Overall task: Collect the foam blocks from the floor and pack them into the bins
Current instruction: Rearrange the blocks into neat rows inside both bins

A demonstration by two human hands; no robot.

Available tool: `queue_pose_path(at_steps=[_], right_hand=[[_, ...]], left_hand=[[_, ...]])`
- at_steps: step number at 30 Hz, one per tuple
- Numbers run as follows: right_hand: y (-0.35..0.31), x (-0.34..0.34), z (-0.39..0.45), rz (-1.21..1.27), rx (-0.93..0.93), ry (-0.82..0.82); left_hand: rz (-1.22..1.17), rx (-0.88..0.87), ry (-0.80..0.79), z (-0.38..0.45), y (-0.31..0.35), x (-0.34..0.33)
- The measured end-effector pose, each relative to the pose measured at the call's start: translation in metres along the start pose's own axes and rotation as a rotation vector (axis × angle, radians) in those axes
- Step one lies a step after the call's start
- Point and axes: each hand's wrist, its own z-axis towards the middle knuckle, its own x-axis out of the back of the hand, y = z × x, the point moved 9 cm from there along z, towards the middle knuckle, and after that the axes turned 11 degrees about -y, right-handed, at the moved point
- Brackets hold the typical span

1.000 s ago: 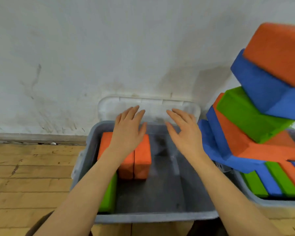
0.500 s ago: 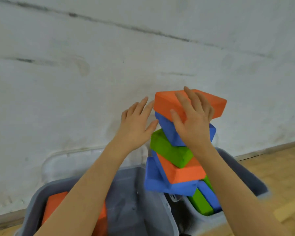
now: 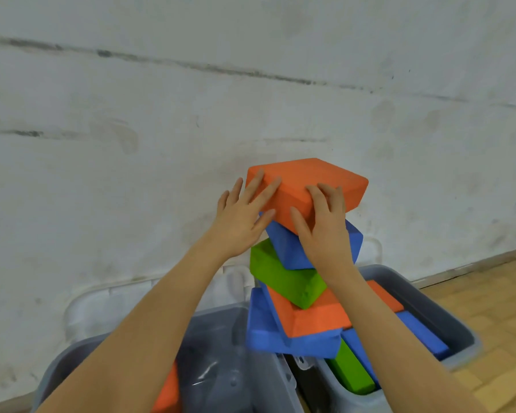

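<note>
Left hand [image 3: 239,222] has joined right hand [image 3: 325,225] on top orange block [image 3: 307,180].

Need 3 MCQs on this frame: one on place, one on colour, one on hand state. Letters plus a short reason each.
1. Where does the top orange foam block sit?
A. on the floor
B. atop the leaning block stack
C. inside the left grey plastic bin

2. What colour is the block directly under it?
A. blue
B. green
C. yellow

3. What is the right hand doing?
A. hanging idle
B. holding the bin rim
C. fingers curled over the top block

Key: 1 B, it crowns the stack over the right grey bin. 2 A, the blue foam block lies beneath. 3 C, its grip wraps the near edge; the left hand lies flat on it.
</note>
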Motion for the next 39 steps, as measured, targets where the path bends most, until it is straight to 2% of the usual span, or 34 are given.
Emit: queue_pose_path(at_steps=[5, 12, 16, 20, 23, 25, 27, 30, 34, 39], right_hand=[[-0.032, -0.001, 0.001, 0.096, 0.176, 0.044], [-0.07, -0.016, 0.003, 0.253, 0.313, 0.023], [-0.08, -0.021, 0.003, 0.328, 0.343, -0.001], [-0.064, -0.027, -0.001, 0.374, 0.316, -0.076], [-0.03, -0.03, -0.009, 0.22, 0.216, -0.105], [-0.009, -0.032, -0.015, -0.011, 0.209, -0.123], [0.009, -0.038, -0.022, -0.256, 0.233, -0.164], [0.025, -0.044, -0.028, -0.455, 0.268, -0.254], [0.027, -0.048, -0.031, -0.578, 0.323, -0.272], [0.014, -0.046, -0.033, -0.607, 0.452, -0.172]], left_hand=[[0.235, -0.087, 0.238, -0.027, -0.005, 0.035], [0.649, -0.214, 0.464, -0.069, -0.006, 0.087], [0.681, -0.299, 0.557, -0.09, 0.001, 0.089], [0.602, -0.157, 0.68, -0.102, -0.005, 0.082], [0.524, 0.037, 0.66, -0.101, -0.019, 0.066], [0.51, 0.129, 0.615, -0.099, -0.026, 0.05], [0.501, 0.181, 0.592, -0.097, -0.029, 0.036], [0.498, 0.213, 0.603, -0.098, -0.027, 0.021], [0.499, 0.211, 0.627, -0.1, -0.019, 0.009], [0.449, 0.23, 0.675, -0.107, -0.014, 0.012]])
